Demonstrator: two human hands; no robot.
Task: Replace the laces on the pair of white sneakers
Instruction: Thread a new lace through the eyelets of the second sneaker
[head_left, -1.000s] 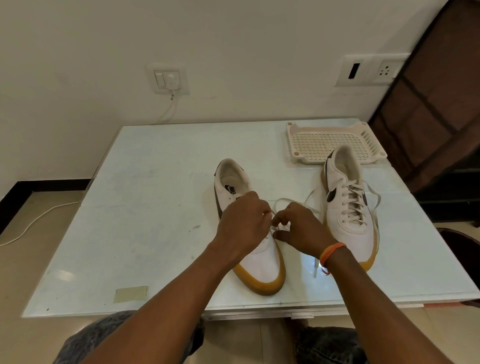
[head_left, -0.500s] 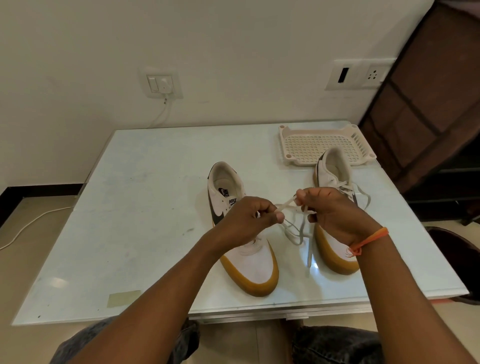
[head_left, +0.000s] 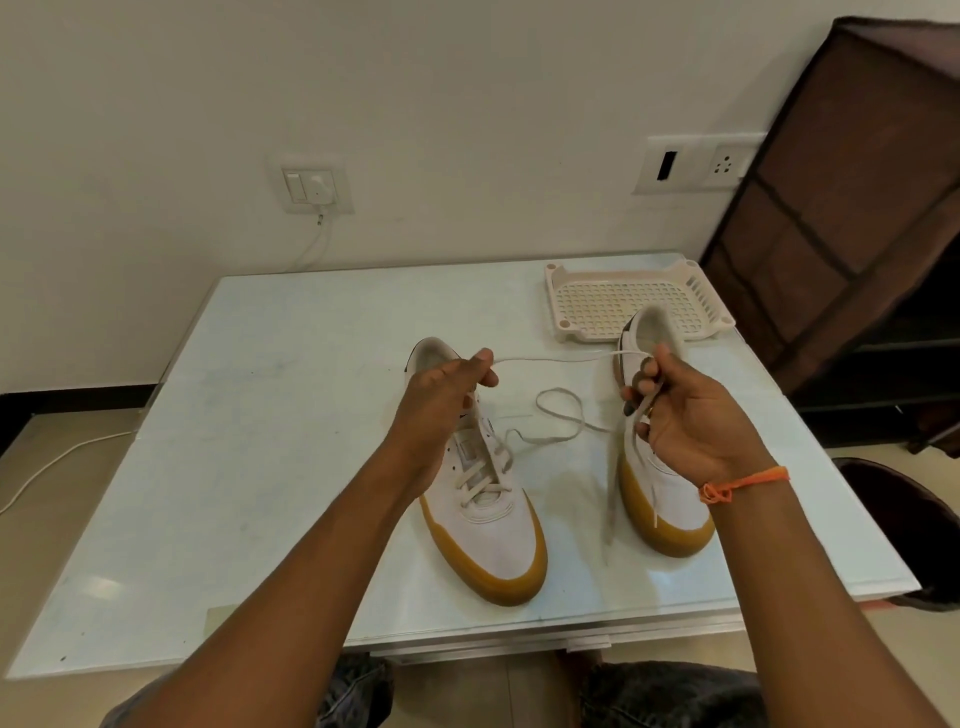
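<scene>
The lace (head_left: 545, 359), pinched by the left hand (head_left: 441, 400) and gripped by the right hand (head_left: 685, 415), is now stretched apart above the left sneaker (head_left: 498, 525), suggesting unlacing is underway.

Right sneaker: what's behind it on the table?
A cream perforated tray sits on the table behind the right sneaker. The sneaker's heel covers part of the tray's near rim; the right hand hides the shoe's middle.

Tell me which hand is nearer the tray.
Right. The right hand grips the lace just in front of the tray, above the right sneaker. The left hand pinches the lace farther left, above the left sneaker.
</scene>
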